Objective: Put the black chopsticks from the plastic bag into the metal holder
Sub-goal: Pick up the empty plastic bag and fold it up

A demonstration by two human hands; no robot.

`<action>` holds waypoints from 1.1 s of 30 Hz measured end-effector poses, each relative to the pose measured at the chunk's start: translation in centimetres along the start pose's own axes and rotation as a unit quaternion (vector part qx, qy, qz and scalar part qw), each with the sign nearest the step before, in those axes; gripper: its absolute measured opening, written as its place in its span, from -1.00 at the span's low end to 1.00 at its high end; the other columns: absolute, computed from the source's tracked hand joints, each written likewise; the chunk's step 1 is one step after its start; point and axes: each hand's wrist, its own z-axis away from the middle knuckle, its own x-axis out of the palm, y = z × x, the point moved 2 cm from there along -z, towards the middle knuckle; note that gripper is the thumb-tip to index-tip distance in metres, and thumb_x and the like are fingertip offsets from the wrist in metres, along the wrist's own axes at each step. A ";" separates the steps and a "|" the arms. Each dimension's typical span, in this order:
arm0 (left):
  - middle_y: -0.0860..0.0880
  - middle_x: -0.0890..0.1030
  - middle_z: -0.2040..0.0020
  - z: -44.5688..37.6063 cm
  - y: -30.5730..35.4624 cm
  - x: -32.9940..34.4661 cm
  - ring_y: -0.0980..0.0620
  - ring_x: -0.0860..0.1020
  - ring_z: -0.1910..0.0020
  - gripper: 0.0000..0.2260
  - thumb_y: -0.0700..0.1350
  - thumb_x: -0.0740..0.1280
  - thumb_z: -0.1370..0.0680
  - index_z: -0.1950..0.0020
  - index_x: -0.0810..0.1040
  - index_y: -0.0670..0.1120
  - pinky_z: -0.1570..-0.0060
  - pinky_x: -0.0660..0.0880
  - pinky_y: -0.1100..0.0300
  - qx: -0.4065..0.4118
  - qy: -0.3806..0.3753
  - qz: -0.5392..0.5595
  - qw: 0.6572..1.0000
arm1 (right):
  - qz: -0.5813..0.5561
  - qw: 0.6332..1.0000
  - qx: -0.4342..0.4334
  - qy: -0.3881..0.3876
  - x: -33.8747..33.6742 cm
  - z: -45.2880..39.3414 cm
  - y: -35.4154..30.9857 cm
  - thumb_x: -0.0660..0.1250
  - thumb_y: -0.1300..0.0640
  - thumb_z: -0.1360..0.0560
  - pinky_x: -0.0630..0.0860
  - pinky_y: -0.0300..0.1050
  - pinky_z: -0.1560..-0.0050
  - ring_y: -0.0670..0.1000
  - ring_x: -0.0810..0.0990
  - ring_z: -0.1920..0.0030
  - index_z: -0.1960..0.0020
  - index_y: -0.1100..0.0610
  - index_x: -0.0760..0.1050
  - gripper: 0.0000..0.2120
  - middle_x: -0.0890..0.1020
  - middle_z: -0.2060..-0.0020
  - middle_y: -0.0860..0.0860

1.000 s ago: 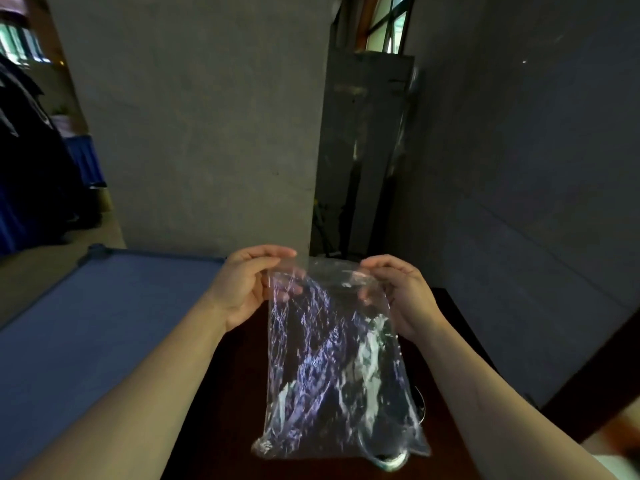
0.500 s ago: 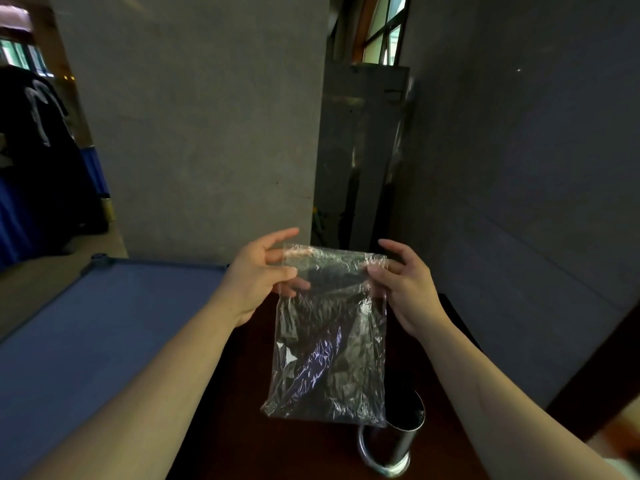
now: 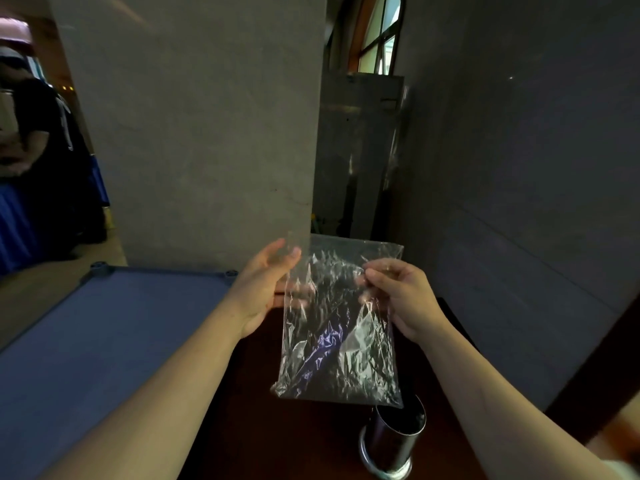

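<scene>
A crumpled clear plastic bag (image 3: pixel 341 344) hangs upright in front of me, mouth at the top. My left hand (image 3: pixel 261 289) holds its upper left edge, with fingers showing through the film behind it. My right hand (image 3: pixel 401 299) pinches the near film close to the mouth on the right. A dark slanted shape shows inside the bag; glare keeps me from telling whether it is the black chopsticks. The metal holder (image 3: pixel 394 441), a shiny cylinder with a dark inside, stands on the dark wooden table (image 3: pixel 277 431) just below the bag's lower right corner.
A blue-topped table (image 3: pixel 90 344) adjoins the wooden one on the left. A grey pillar (image 3: pixel 194 133) rises behind both, and a grey wall (image 3: pixel 519 185) runs along the right. A person (image 3: pixel 31 147) stands far off at the left edge.
The bag has risen, so the holder below it now shows fully. My right fingers have curled into a pinch on the front film. My left fingers have straightened along the left edge.
</scene>
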 end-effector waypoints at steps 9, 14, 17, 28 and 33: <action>-0.31 0.65 -0.20 1.1 0.8 1.2 -0.22 0.73 0.14 -0.70 -0.12 0.19 -0.69 -0.40 0.52 -0.01 0.38 0.61 0.14 -0.060 -0.167 0.013 0.984 | -0.023 0.999 -0.035 -0.026 0.3 -1.0 -0.8 0.47 0.26 -0.40 0.55 -0.21 0.49 0.04 0.71 0.37 0.05 0.17 0.71 -0.87 0.72 0.19 0.17; -0.22 0.64 -0.26 1.3 2.0 0.8 -0.16 0.73 0.09 -0.72 -0.15 0.26 -0.63 -0.31 0.62 -0.04 0.34 0.64 0.19 -0.042 -0.198 0.044 0.978 | -0.024 0.996 -0.007 -0.080 -1.1 -1.0 -1.7 0.60 0.25 -0.32 0.68 -0.03 0.17 0.21 0.70 0.01 0.12 0.21 0.72 -0.85 0.69 -0.19 0.17; -0.18 0.67 -0.23 1.5 2.2 0.8 -0.21 0.73 0.07 -0.78 -0.17 0.33 -0.55 -0.12 0.71 -0.12 0.37 0.64 0.21 -0.043 -0.187 0.041 0.981 | -0.070 0.993 0.000 -0.100 -1.4 -0.7 -2.0 0.40 0.40 -0.41 0.68 0.05 0.02 0.21 0.67 -0.22 0.22 0.23 0.71 -0.85 0.64 -0.29 0.16; -0.17 0.69 -0.19 0.6 2.4 2.2 -0.22 0.63 -0.21 -0.80 -0.30 0.31 -0.57 -0.04 0.73 -0.16 0.24 0.67 0.05 -0.008 -0.142 -0.071 0.987 | -0.010 0.974 0.127 -0.186 -1.2 1.2 -0.8 0.42 0.06 -0.59 0.66 -0.10 0.33 0.13 0.74 0.20 -0.27 0.26 0.50 -0.63 0.68 -0.05 0.33; -0.23 0.64 -0.26 0.5 2.4 1.4 -0.23 0.68 -0.08 -0.51 -0.10 0.30 -0.61 -0.53 0.33 0.09 0.09 0.68 -0.07 -0.020 -0.121 0.049 0.991 | -0.011 0.996 0.053 -0.067 -1.6 0.7 -1.4 0.45 0.24 -0.50 0.57 -0.22 0.50 0.04 0.68 0.42 -0.05 0.29 0.59 -0.83 0.69 0.19 0.26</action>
